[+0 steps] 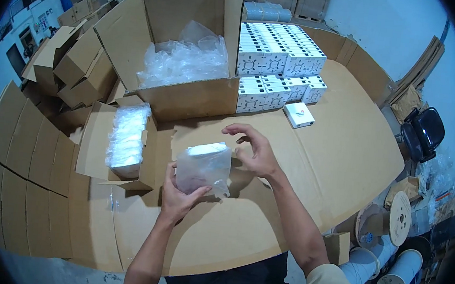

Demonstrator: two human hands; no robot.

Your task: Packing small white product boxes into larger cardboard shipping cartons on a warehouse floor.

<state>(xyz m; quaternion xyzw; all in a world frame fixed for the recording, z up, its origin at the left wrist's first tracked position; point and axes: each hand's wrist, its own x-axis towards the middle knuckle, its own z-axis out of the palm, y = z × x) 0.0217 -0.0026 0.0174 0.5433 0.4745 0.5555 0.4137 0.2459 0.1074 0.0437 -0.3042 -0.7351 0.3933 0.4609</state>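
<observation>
My left hand is closed around a white box in a translucent plastic bag, held above the cardboard-covered table. The white box shows a little at the bag's upper opening. Just right of it, my right hand is raised with fingers apart and curved, holding nothing. To the left stands an open carton with a row of bagged white boxes packed in it. A single white box lies flat beyond my right hand, in front of the stacked white boxes.
A large open carton of clear plastic bags stands at the back. Beside it, white boxes are stacked in rows. Folded cartons line the left side. Cable reels and a black chair are at the right.
</observation>
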